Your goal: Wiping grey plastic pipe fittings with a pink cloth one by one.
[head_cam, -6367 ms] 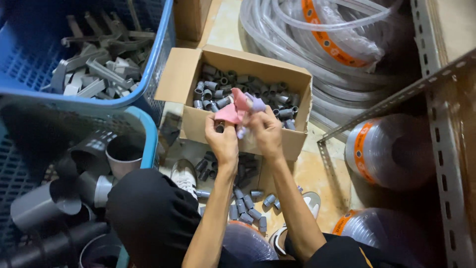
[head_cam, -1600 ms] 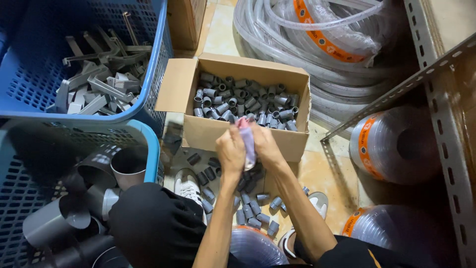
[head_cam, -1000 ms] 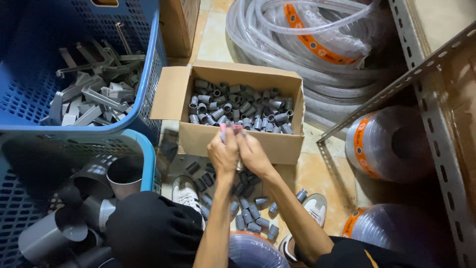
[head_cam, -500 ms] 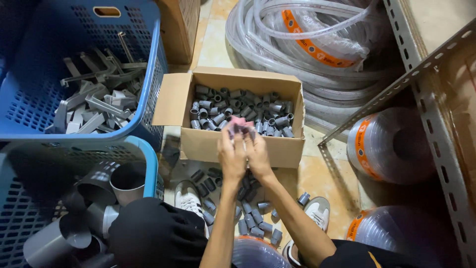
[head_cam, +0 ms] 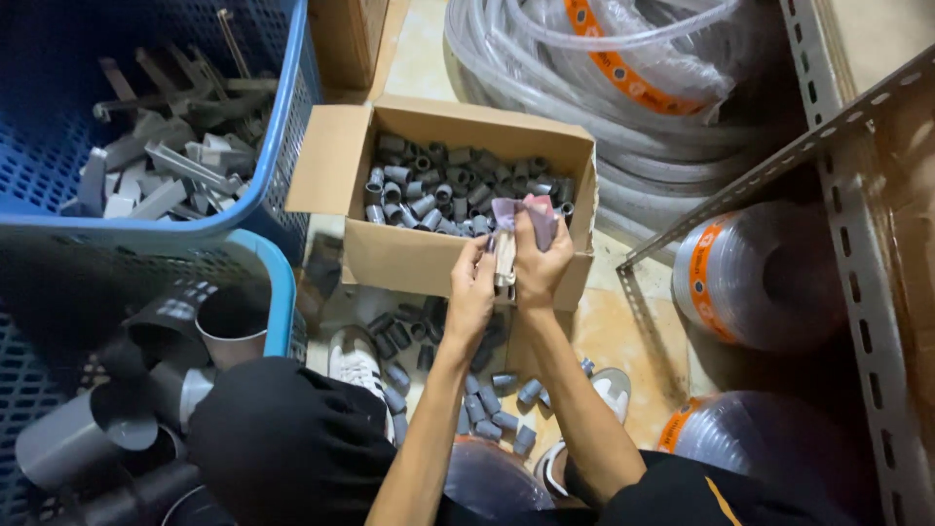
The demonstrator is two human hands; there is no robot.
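While both hands meet over the near wall of the cardboard box (head_cam: 409,258), they close on one thing between them: a crumpled pinkish plastic bag (head_cam: 521,219). The right hand (head_cam: 542,261) has its fingers curled tight around the bag's side, thumb pressed against it; the left hand (head_cam: 473,292) pinches the bag's lower part, fingers drawn in narrow, its fingertips touching the bag just beside the right thumb. The bag's loose top rises at twelve o'clock from the hands, over the box's front right corner.

Inside the box lies a heap of short grey pipe fittings (head_cam: 438,190), at about eleven o'clock from the hands. More loose grey fittings (head_cam: 487,409) are scattered on the floor at six o'clock, between the forearms and beside a white shoe (head_cam: 355,360) at about seven. At ten o'clock a blue basket (head_cam: 282,127) holds grey angled pieces; at eight o'clock a second blue basket (head_cam: 278,282) holds wide grey pipe sockets. Coils of clear hose (head_cam: 545,88) lie at one o'clock behind the box, and at three o'clock rolls of clear tubing with orange bands (head_cam: 760,278) sit under a slotted metal shelf rail (head_cam: 740,185).
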